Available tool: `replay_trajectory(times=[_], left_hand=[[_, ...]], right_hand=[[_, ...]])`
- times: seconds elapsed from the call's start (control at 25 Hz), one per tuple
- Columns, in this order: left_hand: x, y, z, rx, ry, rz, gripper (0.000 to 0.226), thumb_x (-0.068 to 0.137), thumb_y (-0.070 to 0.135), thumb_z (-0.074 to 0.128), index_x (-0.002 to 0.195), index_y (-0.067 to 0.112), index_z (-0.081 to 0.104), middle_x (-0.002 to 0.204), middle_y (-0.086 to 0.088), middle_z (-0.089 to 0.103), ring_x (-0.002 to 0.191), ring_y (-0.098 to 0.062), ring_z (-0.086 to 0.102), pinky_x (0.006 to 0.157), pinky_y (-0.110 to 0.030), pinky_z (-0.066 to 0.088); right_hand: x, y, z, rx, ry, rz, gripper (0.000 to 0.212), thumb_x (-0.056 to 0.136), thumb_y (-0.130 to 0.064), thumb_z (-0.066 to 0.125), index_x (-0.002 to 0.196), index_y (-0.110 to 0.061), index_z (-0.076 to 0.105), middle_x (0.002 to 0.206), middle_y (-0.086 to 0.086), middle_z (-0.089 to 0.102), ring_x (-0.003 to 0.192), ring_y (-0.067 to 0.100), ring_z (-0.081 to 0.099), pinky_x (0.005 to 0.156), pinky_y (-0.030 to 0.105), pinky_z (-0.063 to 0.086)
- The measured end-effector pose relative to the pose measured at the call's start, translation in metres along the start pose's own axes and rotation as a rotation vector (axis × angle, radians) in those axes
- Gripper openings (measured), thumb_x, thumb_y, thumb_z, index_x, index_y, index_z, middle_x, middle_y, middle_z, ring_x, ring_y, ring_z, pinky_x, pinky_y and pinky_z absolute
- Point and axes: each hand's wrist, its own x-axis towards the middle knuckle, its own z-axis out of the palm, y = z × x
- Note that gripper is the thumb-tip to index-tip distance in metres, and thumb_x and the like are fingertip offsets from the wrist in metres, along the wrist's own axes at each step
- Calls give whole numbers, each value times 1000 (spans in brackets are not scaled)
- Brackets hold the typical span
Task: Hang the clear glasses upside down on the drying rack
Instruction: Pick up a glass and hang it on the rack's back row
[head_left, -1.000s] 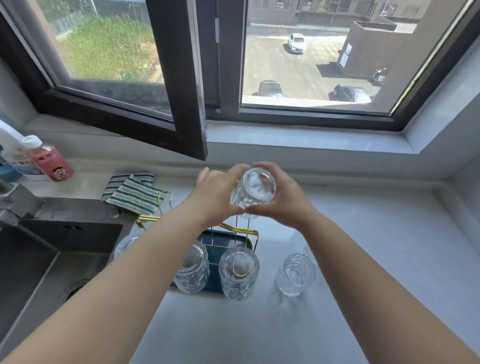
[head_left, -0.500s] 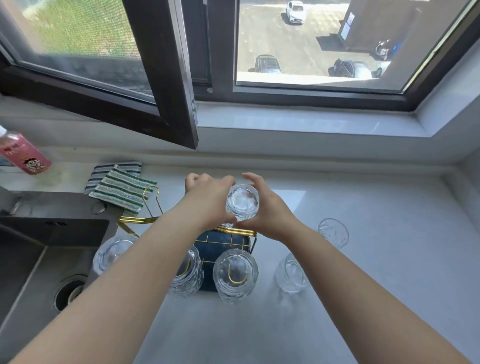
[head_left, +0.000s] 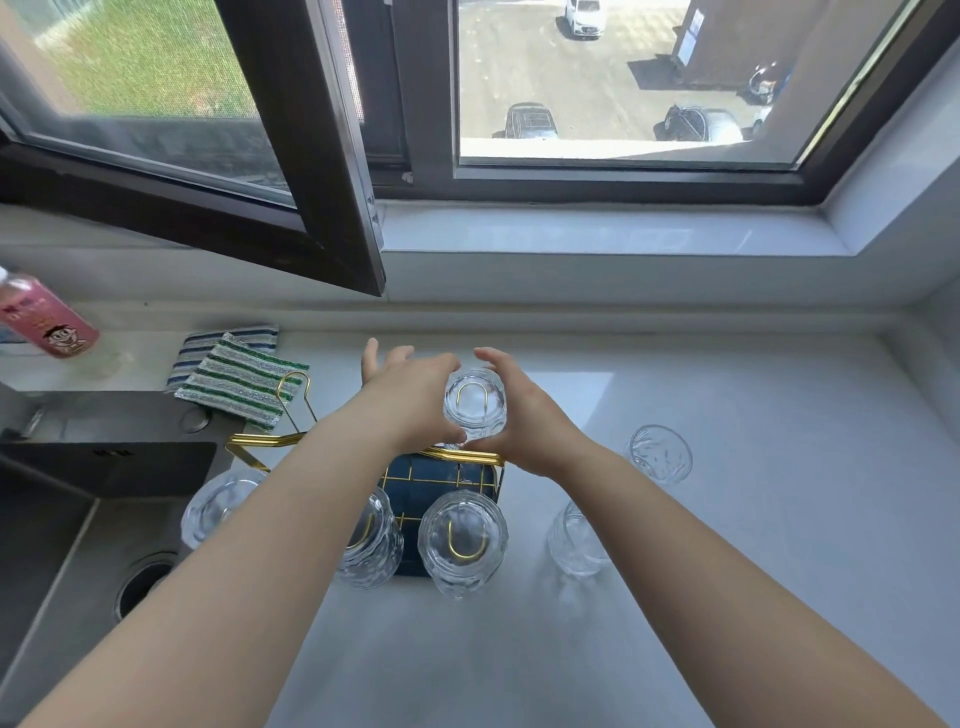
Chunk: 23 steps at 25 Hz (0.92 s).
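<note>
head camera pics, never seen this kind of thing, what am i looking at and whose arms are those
There is no machine here. The view comes from one wide-angle camera worn on a person's head, looking forward and down, so the two bare arms are the wearer's own.

They stand at a white counter under a window, with a sink on the left. The left hand and right hand together hold a clear glass upside down over a gold wire prong of the drying rack. Three more glasses already hang on the rack, the nearest at the front. Two glasses stand on the counter to the right. Striped cloths and a pink bottle lie at the back left.
</note>
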Motion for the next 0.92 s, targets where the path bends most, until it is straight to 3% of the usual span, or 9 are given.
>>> replay_trajectory(times=[0.08, 0.16, 0.28, 0.4, 0.48, 0.6, 0.76, 0.84, 0.92], left_hand=[[-5, 5, -4, -23, 39, 26, 74, 70, 40, 71, 133, 24, 34, 134, 1, 50, 138, -24, 19, 112, -47, -8], [-13, 14, -8, -127, 159, 107, 70, 72, 33, 71, 132, 23, 37, 134, 1, 50, 132, -21, 30, 111, -37, 8], [-38, 46, -9, -473, 312, 265, 61, 74, 22, 70, 128, 22, 41, 126, 3, 55, 117, -13, 45, 94, -17, 27], [-75, 88, 15, -770, 252, 352, 61, 76, 17, 68, 130, 21, 39, 121, 4, 54, 105, -3, 48, 89, -8, 32], [-101, 111, 44, -867, 172, 336, 66, 76, 15, 66, 133, 20, 32, 125, 4, 47, 108, 1, 44, 93, -7, 32], [-123, 124, 83, -843, 65, 252, 76, 77, 18, 62, 139, 19, 18, 140, 3, 31, 128, -1, 29, 102, -4, 18], [-116, 116, 110, -568, -74, 179, 88, 83, 25, 55, 142, 12, -10, 155, -4, -6, 142, -14, -2, 112, -20, 2], [-107, 114, 114, -522, -109, 113, 88, 86, 25, 52, 140, 8, -15, 155, -7, -12, 142, -17, -6, 109, -20, -1], [-97, 114, 118, -554, -112, 71, 86, 87, 26, 51, 141, 8, -13, 155, -7, -7, 142, -17, -1, 108, -19, 4]], right_hand=[[-4, 1, -7, -4, -33, 10, 100, 62, -18, 84, 140, -28, 20, 141, 3, 40, 125, 19, 43, 96, 26, 37], [-15, 2, -20, 22, -20, 14, 99, 63, -11, 82, 140, -25, 22, 141, 3, 40, 126, 18, 41, 102, 29, 36], [-50, 12, -44, 117, 135, -6, 78, 68, -7, 78, 131, -25, 37, 131, -2, 47, 120, 12, 46, 102, 26, 37], [-103, 38, -58, 227, 298, 66, 59, 69, -9, 77, 113, -34, 47, 119, -11, 54, 114, 3, 51, 99, 23, 41], [-134, 59, -52, 252, 288, 159, 65, 64, -10, 81, 113, -37, 46, 121, -14, 53, 117, 3, 49, 99, 22, 38], [-154, 86, -29, 201, 154, 267, 85, 59, -15, 85, 126, -31, 36, 132, -9, 46, 123, 8, 43, 103, 24, 32], [-146, 102, 2, 182, 114, 310, 96, 61, -20, 82, 137, -30, 24, 138, -9, 42, 126, 9, 41, 105, 25, 31], [-141, 106, 8, 181, 159, 310, 90, 61, -19, 80, 133, -34, 28, 133, -10, 46, 121, 9, 46, 101, 25, 36], [-139, 106, 9, 168, 196, 299, 78, 59, -19, 79, 114, -51, 34, 118, -19, 53, 107, -2, 52, 87, 11, 40]])
